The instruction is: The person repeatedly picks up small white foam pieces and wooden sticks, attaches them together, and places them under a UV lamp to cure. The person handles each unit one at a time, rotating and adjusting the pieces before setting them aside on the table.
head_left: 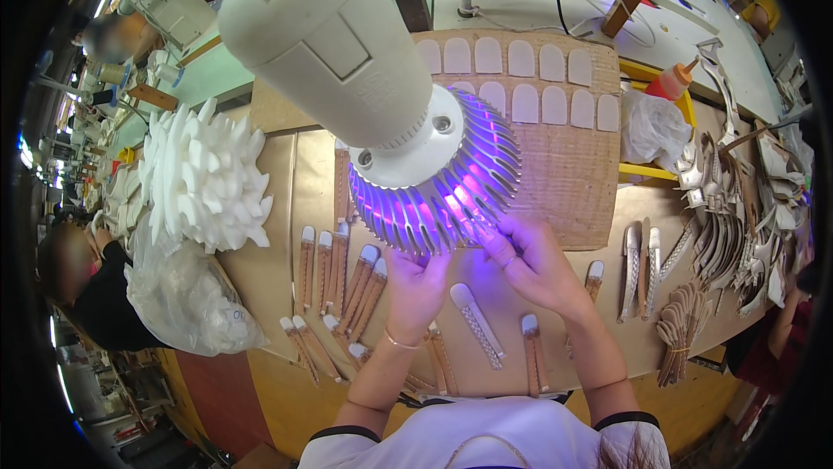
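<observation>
A large lamp (438, 196) with a white socket and a finned metal shade glowing violet hangs over the table and hides part of both hands. My left hand (415, 287) is at the lamp's lower edge; its fingertips are out of sight under the shade. Just right of it, my right hand (531, 262) has its fingers pinched together by the fins, and what they hold cannot be made out. Below and between my hands lies a silver braided strap (476, 323) with a rounded pale end. Several brown straps (363, 291) with pale tips lie around my left forearm.
Rounded white pieces (524, 103) lie in rows on a cardboard sheet (564, 183). White foam-like pieces (204, 178) and a clear plastic bag (195, 304) are at left. On the right are a yellow tray (638, 172), strap bundles (684, 326) and a red bottle (672, 81).
</observation>
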Motion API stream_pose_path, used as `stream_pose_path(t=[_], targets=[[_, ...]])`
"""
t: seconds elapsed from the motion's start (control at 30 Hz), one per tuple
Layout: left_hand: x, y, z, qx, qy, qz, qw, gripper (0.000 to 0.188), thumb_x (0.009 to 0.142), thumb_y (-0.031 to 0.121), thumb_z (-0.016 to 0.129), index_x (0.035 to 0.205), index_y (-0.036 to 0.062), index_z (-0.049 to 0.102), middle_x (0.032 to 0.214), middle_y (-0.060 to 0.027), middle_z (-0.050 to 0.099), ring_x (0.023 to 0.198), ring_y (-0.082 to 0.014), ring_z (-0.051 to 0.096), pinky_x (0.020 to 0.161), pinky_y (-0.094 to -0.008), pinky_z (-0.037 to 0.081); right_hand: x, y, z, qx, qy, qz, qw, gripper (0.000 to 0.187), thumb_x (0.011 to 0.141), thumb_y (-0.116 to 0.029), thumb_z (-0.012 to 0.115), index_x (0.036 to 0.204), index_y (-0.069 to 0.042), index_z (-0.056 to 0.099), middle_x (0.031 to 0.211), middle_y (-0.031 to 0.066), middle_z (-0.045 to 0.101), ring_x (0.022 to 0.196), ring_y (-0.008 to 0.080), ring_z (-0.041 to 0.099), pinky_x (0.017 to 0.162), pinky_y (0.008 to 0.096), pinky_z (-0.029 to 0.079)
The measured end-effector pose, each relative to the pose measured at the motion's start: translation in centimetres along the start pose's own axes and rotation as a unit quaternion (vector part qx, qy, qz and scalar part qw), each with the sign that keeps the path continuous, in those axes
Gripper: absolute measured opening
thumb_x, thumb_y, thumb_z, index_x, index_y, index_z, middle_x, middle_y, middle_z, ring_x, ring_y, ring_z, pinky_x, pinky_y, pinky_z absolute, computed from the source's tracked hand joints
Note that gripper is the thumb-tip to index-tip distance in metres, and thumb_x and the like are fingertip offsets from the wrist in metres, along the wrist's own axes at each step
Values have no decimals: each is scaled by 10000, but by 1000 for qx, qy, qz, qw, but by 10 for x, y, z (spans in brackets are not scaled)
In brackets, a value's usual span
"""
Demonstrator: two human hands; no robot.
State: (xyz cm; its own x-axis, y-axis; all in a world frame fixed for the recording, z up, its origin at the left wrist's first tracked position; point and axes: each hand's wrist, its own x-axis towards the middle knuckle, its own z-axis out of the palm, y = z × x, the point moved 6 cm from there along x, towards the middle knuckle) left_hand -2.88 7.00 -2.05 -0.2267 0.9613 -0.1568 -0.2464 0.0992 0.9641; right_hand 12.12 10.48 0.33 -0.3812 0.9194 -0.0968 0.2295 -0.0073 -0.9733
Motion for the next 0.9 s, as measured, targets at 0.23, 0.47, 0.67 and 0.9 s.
stream_pose_path(t=[0.23, 0.47, 0.67, 0.9], targets=[[-2, 1, 0, 15, 20, -17, 1000, 84, 868, -29, 605, 947, -18, 630, 797, 10, 621, 623, -5, 477, 512, -193, 323, -1, -3, 0, -1, 3, 1, 1000, 298, 961, -275, 536, 940, -5, 661, 605, 123, 495, 513, 204, 446, 509, 357, 365], [-4, -2, -1, -36, 53, -16, 998, 83, 868, -18, 601, 946, -39, 622, 867, -39, 651, 735, -48, 565, 623, -218, 431, -2, -7, 0, -6, 4, 3, 1000, 290, 958, -268, 539, 953, -6, 663, 621, 130, 507, 522, 223, 459, 515, 362, 372], [-3, 1, 2, -141, -6, -37, 989, 261, 923, -20, 524, 1174, -75, 566, 1124, -154, 653, 1036, -207, 641, 961, -361, 490, -4, -10, 0, -12, 9, -7, 1000, 282, 957, -263, 541, 923, -5, 651, 600, 127, 492, 516, 232, 458, 513, 366, 373], [-1, 1, 3, -206, -30, -44, 977, 229, 926, 3, 529, 1141, -48, 588, 1104, -140, 662, 1033, -218, 645, 964, -371, 486, -5, -12, 0, -52, -12, -4, 999, 260, 958, -251, 533, 911, -11, 622, 613, 138, 500, 527, 274, 480, 520, 383, 385]])
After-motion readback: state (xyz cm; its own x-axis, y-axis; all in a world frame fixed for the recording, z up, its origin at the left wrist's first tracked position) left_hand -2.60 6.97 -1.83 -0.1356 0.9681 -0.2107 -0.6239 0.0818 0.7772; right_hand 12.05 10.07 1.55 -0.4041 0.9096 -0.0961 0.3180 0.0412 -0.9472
